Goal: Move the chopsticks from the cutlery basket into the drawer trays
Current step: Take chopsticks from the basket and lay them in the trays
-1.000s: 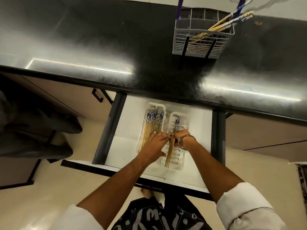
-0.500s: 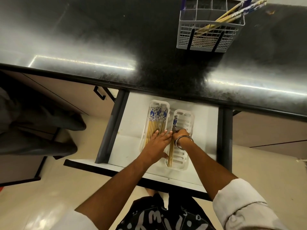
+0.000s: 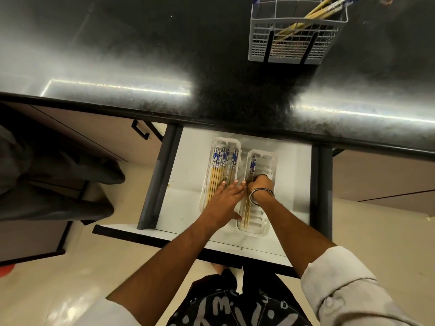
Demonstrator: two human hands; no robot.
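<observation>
The open drawer (image 3: 186, 203) holds two white slotted trays. Several blue-topped chopsticks (image 3: 220, 170) lie in the left tray (image 3: 236, 143). A few chopsticks (image 3: 252, 164) lie in the right tray (image 3: 268, 158). My left hand (image 3: 224, 202) rests flat over the left tray's lower end, fingers spread. My right hand (image 3: 261, 185), wearing a metal bangle, is curled over the chopsticks in the right tray and grips them. The grey cutlery basket (image 3: 292, 47) stands on the black counter at top right with more chopsticks (image 3: 322, 11) leaning in it.
The black counter's front edge (image 3: 164, 116) overhangs the drawer's back. A closed cabinet front with a black handle (image 3: 140, 131) is to the left. Dark drawer rails (image 3: 160, 177) flank both sides. The pale floor (image 3: 58, 278) lies below.
Both hands stay at the trays, with my right hand still curled over the chopsticks. The camera has tilted down, so the basket sits higher in view.
</observation>
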